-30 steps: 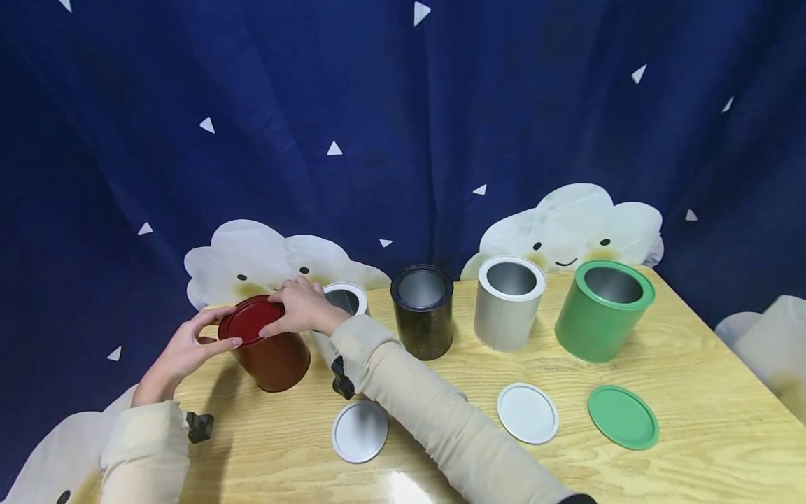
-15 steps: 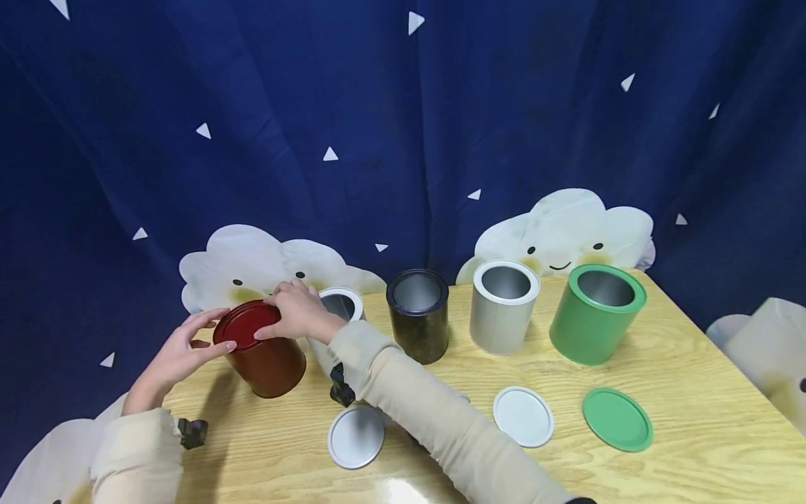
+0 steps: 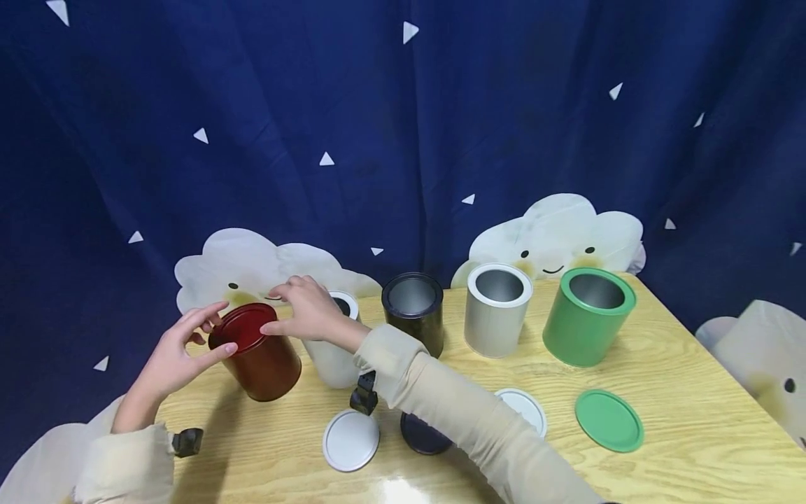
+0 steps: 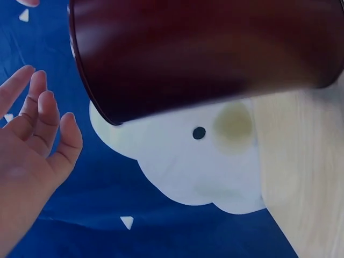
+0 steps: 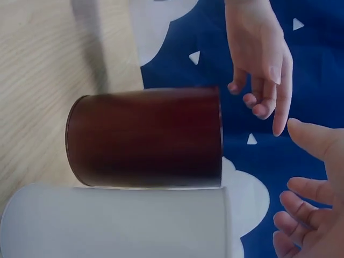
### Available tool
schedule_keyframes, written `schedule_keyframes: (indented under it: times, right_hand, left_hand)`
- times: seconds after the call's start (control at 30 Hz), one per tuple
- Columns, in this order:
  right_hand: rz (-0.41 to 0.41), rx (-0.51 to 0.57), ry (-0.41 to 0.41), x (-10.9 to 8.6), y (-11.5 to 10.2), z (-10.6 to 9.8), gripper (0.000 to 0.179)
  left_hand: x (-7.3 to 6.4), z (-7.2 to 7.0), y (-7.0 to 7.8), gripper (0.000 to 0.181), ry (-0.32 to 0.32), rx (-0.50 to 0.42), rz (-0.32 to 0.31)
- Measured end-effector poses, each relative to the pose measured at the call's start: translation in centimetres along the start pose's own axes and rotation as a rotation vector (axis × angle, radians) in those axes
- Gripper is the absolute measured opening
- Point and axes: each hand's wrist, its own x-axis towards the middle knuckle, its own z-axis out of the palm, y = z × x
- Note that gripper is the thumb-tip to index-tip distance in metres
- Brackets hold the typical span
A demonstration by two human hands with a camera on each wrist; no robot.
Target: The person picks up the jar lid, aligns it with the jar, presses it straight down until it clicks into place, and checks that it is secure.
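A dark red can [image 3: 267,367] stands at the left of the table, its red lid [image 3: 245,323] lying within the rim. My left hand [image 3: 173,357] hovers at the can's left side with fingers spread. On the other side, my right hand [image 3: 311,315] is raised near the rim, fingers loosely bent and holding nothing. The right wrist view shows a gap between the can and both hands. Partly behind my right hand is a white can [image 3: 334,360] without a lid, close beside the red one.
Toward the right stand an open black can [image 3: 412,308], an open white can [image 3: 494,325] and an open green can [image 3: 582,332]. In front lie a white lid [image 3: 350,441], a black lid [image 3: 423,435] partly under my sleeve, another white lid [image 3: 525,406] and a green lid [image 3: 609,420].
Both hands have come off the red can's lid; the right one has shifted to the right. The lid, slightly raised a second ago, now lies lower in the rim.
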Motion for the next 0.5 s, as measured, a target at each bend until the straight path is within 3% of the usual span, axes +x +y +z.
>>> schedule_keyframes:
  times: [0.13, 0.33, 0.5]
  right_hand:
    - [0.002, 0.018, 0.006, -1.0, 0.0, -0.8, 0.053]
    - [0.002, 0.038, 0.000, -2.5, 0.2, -1.6, 0.056]
    - [-0.021, 0.014, 0.016, -3.7, 0.3, -1.9, 0.060]
  left_hand:
    - [0.0, 0.4, 1.0, 0.059, 0.024, -0.026, 0.065]
    - [-0.5, 1.0, 2.0, 0.067, 0.062, -0.053, 0.105]
    - [-0.7, 1.2, 4.6, 0.068, 0.096, -0.080, 0.164]
